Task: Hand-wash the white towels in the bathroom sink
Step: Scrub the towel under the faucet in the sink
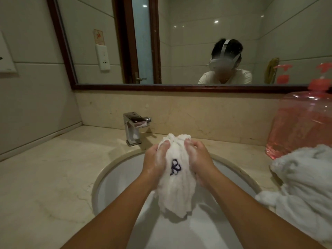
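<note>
A wet white towel with a dark blue embroidered mark hangs bunched over the round white sink. My left hand grips its left side and my right hand grips its right side, fingers curled into the cloth near the top. Both hands are soapy. The towel's lower end dangles into the basin. A second white towel lies heaped on the counter at the right, partly over the sink's rim.
A chrome tap stands behind the sink, no water running. A large pink pump bottle sits on the beige marble counter at the right. A framed mirror covers the wall behind.
</note>
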Motion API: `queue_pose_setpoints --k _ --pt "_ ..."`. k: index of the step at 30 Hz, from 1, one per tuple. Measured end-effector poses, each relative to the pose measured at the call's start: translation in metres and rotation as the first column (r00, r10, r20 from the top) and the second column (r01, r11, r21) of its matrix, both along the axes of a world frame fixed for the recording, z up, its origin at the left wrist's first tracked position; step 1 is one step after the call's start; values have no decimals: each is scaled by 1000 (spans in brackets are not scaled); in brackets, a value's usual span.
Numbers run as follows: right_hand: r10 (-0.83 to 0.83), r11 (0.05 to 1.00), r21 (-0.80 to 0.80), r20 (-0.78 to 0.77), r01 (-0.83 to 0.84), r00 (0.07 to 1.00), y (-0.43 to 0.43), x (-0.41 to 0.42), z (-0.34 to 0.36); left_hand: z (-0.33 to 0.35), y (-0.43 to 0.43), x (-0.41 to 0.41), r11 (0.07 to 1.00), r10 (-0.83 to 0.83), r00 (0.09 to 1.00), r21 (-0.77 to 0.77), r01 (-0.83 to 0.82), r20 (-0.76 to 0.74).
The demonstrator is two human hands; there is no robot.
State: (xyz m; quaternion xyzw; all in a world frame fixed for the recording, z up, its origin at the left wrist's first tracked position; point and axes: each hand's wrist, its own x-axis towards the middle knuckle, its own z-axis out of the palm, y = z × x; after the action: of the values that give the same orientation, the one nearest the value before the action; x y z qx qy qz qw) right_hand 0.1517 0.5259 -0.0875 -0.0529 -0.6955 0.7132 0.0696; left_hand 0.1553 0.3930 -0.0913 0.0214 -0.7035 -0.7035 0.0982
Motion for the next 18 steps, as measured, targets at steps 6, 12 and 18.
queue_pose_setpoints --k 6,12,18 --pt "-231 959 -164 8 229 973 3 -9 7 1 -4 0 987 109 986 -101 -122 -130" --pt "-40 995 86 -33 43 999 -41 28 10 1 11 -9 956 195 968 -193 -223 -157" --pt "-149 987 55 -27 150 989 -30 10 16 -2 22 9 962 141 971 -204 -181 -195"
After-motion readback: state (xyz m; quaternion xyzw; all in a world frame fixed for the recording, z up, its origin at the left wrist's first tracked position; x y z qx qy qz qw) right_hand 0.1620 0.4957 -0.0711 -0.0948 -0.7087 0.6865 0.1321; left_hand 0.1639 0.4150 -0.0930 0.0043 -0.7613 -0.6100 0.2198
